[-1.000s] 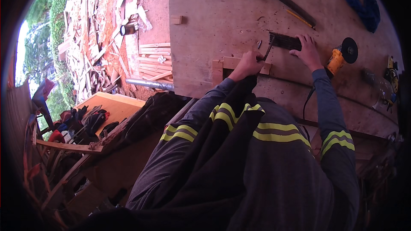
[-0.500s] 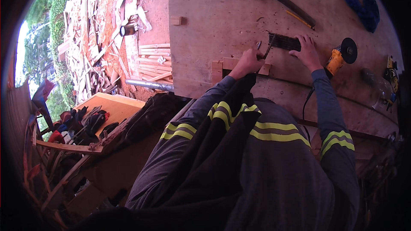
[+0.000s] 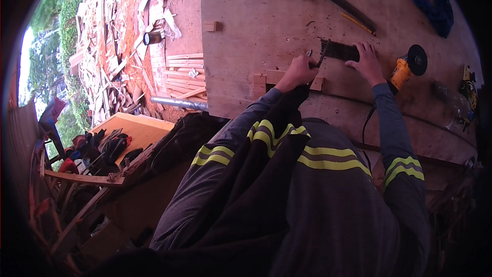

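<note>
A dark, ribbed rectangular block lies on the wooden tabletop in front of me. My right hand grips its right end, fingers over the far edge and thumb on the near side. Pinched in my closed left hand is a thin dark rod, which slants across the block's left end. Whether its tip touches the block I cannot tell. Dark cloth with yellow-green bands hangs just below my left hand. Beside that hand lie small pieces of wood.
An orange-yellow angle grinder with a black disc rests right of my right hand, its cord running toward me. Beyond are a hammer, a pencil and a blue cloth. A clear bottle lies far right. Scrap wood covers the ground left.
My left hand and the rod have shifted very slightly to the right. My right hand stays in place on the block.
</note>
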Tool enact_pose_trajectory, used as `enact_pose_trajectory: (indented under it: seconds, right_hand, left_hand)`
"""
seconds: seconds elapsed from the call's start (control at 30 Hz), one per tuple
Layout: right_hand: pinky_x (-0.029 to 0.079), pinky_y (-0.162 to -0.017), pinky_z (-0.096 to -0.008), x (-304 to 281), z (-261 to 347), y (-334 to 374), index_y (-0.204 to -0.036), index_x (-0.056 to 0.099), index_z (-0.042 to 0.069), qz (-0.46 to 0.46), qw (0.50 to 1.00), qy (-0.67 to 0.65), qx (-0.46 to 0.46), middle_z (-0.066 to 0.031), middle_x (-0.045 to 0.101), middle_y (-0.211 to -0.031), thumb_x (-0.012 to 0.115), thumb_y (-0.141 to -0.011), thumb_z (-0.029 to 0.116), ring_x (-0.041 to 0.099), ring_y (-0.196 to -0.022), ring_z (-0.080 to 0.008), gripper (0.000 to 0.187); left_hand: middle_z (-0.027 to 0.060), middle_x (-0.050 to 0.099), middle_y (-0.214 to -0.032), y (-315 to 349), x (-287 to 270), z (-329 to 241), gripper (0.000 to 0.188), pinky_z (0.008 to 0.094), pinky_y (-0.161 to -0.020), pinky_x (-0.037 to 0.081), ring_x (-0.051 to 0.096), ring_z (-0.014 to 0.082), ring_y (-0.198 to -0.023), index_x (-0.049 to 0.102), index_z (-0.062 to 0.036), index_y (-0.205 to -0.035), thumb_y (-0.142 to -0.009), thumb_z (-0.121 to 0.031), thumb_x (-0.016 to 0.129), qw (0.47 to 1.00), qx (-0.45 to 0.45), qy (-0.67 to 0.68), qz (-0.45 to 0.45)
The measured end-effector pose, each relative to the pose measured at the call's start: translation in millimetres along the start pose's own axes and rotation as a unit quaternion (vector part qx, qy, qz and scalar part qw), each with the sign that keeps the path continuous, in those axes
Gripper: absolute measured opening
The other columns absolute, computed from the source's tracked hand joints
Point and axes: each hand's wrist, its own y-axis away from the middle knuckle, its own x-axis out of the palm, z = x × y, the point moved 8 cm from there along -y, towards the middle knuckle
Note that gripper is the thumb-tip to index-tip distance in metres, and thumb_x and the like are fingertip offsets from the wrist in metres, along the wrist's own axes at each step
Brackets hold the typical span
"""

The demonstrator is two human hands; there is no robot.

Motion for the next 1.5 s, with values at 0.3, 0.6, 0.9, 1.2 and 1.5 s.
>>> enact_pose_trajectory:
  seconds: [0.3,0.6,0.9,1.2,1.5]
  right_hand:
    - [0.036,-0.104,-0.0416,-0.5,0.3,-0.8,-0.121,0.052,0.012,0.009,1.0,-0.003,0.005,-0.0091,0.05,-0.118,0.082,-0.065,0.028,0.045,-0.118,-0.0314,0.065]
    - [0.036,-0.104,-0.0444,-7.9,-2.7,8.0,-0.129,0.046,0.008,-0.04,0.999,0.011,0.004,-0.0128,0.049,-0.126,0.08,-0.07,0.035,0.044,-0.121,-0.0332,0.073]
    - [0.036,-0.102,-0.0445,-41.5,-17.9,52.6,-0.127,0.048,0.004,-0.171,0.984,-0.038,0.038,-0.0167,0.049,-0.124,0.066,-0.085,0.041,0.045,-0.117,-0.0349,0.059]
    - [0.037,-0.101,-0.0413,-46.4,-14.6,63.6,-0.121,0.053,0.005,-0.19,0.977,-0.084,0.048,-0.0148,0.051,-0.121,0.063,-0.087,0.022,0.047,-0.117,-0.0325,0.039]
    - [0.04,-0.099,-0.0409,-23.2,-27.1,-14.7,-0.112,0.064,0.008,-0.117,0.992,-0.028,-0.031,-0.0097,0.061,-0.109,0.06,-0.089,0.013,0.05,-0.112,-0.0319,0.023]
  left_hand:
    - [0.0206,0.07,-0.089,-2.2,-2.7,1.0,0.03,0.0366,-0.08,0.054,0.07,0.0311,-0.085,0.071,0.001,-0.095,-0.073,-0.019,0.069,1.0,-0.001,-0.022,-0.001]
    - [0.017,0.068,-0.093,-39.3,-32.2,-58.2,0.024,0.045,-0.083,0.051,0.064,0.0367,-0.09,0.072,-0.0045,-0.095,-0.075,-0.01,0.059,0.971,0.133,-0.158,-0.117]
    - [0.0141,0.064,-0.102,-102.6,26.5,-125.0,0.023,0.0443,-0.087,0.049,0.061,0.0337,-0.1,0.072,-0.0078,-0.094,-0.076,-0.007,0.058,0.941,0.221,-0.255,-0.033]
    - [0.0156,0.062,-0.109,-81.0,43.3,-111.6,0.029,0.0421,-0.089,0.049,0.055,0.0353,-0.111,0.07,-0.0063,-0.096,-0.073,0.001,0.056,0.95,0.222,-0.217,-0.025]
    - [0.0166,0.066,-0.094,24.7,-13.2,-34.2,0.019,0.0399,-0.075,0.053,0.065,0.0349,-0.081,0.068,-0.0018,-0.096,-0.08,-0.003,0.057,0.972,0.177,-0.049,-0.147]
